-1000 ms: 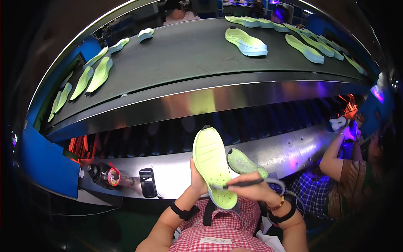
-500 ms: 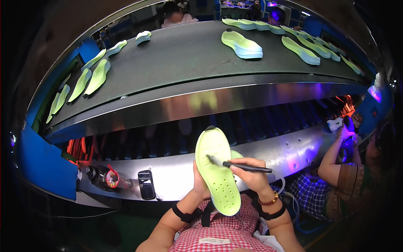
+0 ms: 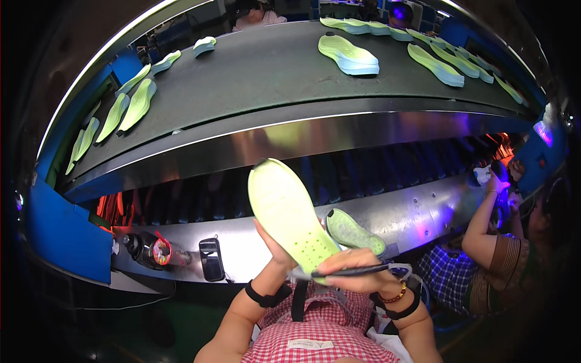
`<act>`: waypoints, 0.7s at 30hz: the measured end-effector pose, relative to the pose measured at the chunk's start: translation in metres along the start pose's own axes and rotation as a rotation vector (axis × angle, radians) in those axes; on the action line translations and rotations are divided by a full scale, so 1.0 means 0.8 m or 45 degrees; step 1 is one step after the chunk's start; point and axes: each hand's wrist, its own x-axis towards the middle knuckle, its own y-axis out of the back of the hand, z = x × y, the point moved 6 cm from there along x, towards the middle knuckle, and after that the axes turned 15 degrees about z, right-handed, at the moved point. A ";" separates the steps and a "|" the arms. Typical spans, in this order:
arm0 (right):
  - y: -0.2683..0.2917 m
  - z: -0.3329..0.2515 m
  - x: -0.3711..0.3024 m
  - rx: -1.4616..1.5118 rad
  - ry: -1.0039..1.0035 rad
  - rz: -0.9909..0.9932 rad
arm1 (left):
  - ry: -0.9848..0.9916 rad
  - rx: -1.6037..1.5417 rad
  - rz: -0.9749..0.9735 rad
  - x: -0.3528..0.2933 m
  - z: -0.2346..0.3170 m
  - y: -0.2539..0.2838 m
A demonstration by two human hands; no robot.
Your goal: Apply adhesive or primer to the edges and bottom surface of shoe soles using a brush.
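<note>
My left hand [image 3: 275,247] grips a yellow-green shoe sole [image 3: 281,199] from its left side and underneath, most of its fingers hidden behind it. The sole is tilted, its dark-tipped end up and to the left, its end with small holes towards me. My right hand [image 3: 360,272] is closed around a brush [image 3: 354,271] with a black handle. The pale bristles lie by the sole's lower end, smeared by motion, and I cannot tell whether they touch it. A second green sole [image 3: 356,233] lies on the metal ledge beyond my right hand.
Across the far side runs a dark conveyor belt [image 3: 242,78] bearing several soles. Beneath it is a dark opening with red glow at both ends. A phone [image 3: 211,260] and a dark bottle [image 3: 140,249] sit on the ledge [image 3: 417,221] at left. A co-worker's arm [image 3: 481,224] is at right.
The held sole has moved up and left and tilted. My right hand and the brush have gone from its middle down to its lower end. More of the second sole shows.
</note>
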 end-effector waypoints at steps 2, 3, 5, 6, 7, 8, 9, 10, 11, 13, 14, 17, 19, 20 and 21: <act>0.029 0.005 0.004 -0.186 0.040 0.392 | -0.125 0.019 -0.042 0.002 0.012 -0.016; 0.031 0.008 0.009 -0.229 0.119 0.397 | -0.254 0.046 -0.103 0.005 0.022 -0.025; 0.014 -0.006 0.002 -0.210 0.199 0.153 | -0.287 -0.016 -0.096 0.008 0.033 -0.024; 0.007 -0.012 -0.005 -0.172 0.161 0.055 | -0.315 -0.077 -0.085 0.006 0.040 -0.023; 0.003 -0.009 -0.011 -0.071 0.155 -0.025 | -0.287 -0.177 -0.080 0.005 0.045 -0.027; 0.007 -0.004 -0.009 -0.069 0.152 -0.021 | -0.283 -0.174 -0.078 0.008 0.049 -0.029; 0.023 -0.004 -0.002 -0.219 0.201 0.165 | -0.278 -0.177 -0.051 0.008 0.051 -0.030; 0.037 -0.006 0.002 -0.370 0.249 0.352 | -0.273 -0.181 -0.024 0.006 0.053 -0.030; 0.033 -0.007 0.003 -0.376 0.211 0.254 | -0.272 -0.180 -0.018 0.001 0.054 -0.029; 0.016 0.000 -0.009 -0.245 0.102 0.034 | -0.344 -0.133 -0.038 0.002 0.063 -0.030; 0.014 -0.004 -0.012 -0.208 0.055 -0.014 | -0.342 -0.132 -0.039 0.004 0.067 -0.030; 0.034 0.001 -0.011 -0.169 0.015 0.192 | -0.336 -0.079 -0.080 -0.006 0.073 -0.046; 0.043 0.011 -0.008 -0.198 -0.039 0.318 | -0.362 -0.054 -0.087 -0.003 0.071 -0.049; 0.029 0.015 -0.015 -0.157 -0.085 0.136 | -0.389 -0.026 -0.095 -0.002 0.071 -0.051; 0.024 0.008 -0.017 -0.122 -0.030 0.079 | -0.360 -0.002 -0.065 -0.005 0.072 -0.045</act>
